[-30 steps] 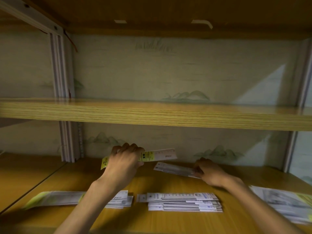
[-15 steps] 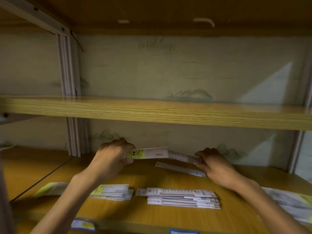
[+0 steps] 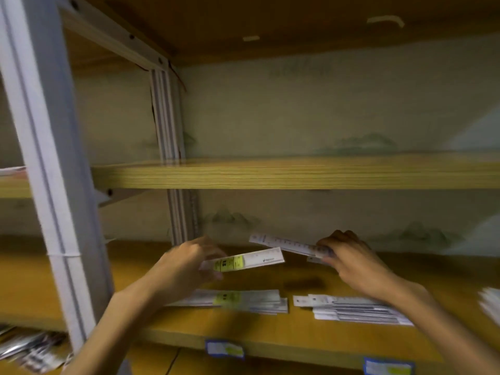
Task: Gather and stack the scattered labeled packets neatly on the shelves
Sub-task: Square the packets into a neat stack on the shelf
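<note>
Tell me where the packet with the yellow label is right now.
In the head view, the yellow-labelled packet is left of centre, held by the left hand above the lower shelf, over the left stack.

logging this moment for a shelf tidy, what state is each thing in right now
left hand: holds yellow-labelled packet, lifted off the shelf
right hand: holds plain packet, lifted
left stack: flat on lower shelf
right stack: flat, ends uneven
middle shelf: top hidden
</note>
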The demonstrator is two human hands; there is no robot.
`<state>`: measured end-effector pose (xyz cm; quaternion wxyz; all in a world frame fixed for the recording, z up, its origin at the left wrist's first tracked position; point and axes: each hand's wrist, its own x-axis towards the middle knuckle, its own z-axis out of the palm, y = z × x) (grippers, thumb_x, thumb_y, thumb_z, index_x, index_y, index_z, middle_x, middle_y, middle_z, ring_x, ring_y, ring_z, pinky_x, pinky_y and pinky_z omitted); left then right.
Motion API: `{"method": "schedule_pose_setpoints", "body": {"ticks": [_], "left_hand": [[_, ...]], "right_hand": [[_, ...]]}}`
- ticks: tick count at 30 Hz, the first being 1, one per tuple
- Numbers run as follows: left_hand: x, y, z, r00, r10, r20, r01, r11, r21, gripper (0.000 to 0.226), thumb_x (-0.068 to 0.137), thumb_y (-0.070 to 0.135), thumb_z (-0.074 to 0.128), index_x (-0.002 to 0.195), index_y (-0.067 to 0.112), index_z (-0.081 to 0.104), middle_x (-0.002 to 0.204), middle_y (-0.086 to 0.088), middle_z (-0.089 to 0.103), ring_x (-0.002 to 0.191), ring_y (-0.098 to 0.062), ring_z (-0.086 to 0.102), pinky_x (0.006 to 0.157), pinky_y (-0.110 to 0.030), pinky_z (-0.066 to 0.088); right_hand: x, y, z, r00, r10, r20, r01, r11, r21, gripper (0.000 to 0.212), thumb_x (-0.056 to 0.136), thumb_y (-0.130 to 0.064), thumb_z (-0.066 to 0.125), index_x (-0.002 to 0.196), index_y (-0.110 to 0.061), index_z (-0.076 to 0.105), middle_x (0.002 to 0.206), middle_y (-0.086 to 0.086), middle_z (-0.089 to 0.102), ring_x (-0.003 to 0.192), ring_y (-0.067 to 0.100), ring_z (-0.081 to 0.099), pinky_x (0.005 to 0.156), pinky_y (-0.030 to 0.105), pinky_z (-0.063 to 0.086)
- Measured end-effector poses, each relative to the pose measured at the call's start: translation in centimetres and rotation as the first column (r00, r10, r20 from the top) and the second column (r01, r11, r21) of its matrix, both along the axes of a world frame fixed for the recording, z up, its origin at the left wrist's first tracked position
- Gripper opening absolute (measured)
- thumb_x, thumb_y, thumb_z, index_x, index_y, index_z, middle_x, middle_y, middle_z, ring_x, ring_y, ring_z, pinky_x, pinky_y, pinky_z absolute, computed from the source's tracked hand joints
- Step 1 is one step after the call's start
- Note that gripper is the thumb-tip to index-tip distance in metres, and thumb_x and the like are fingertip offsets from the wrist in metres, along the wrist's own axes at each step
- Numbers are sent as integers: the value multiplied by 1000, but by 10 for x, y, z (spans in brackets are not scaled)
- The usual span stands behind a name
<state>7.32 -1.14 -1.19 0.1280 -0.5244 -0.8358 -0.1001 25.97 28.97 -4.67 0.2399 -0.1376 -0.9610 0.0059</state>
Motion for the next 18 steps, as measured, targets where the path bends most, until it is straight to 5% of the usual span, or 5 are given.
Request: {"method": "schedule_pose_setpoints", "body": {"ticks": [9,18], "left_hand": [[-24,-3,-10,981,-139,136,149,986,-68,41,90,36,69,130,33,59,124,14,53,113,-4,53,97,-29,48],[-25,6,-27,972,-94,217,128,981,-148,38,93,33,67,130,28,59,126,8,53,110,-8,53,93,-26,46]], "right_hand": [[-18,-46,2,989,-142,36,140,989,44,37,102,-35,50,138,-32,49,134,-8,51,126,11,44,103,31,40],[-4,-45,2,991,-120,62,118,992,38,37,103,-36,47,139,-32,46,133,-9,49,123,7,42,100,24,37]]}}
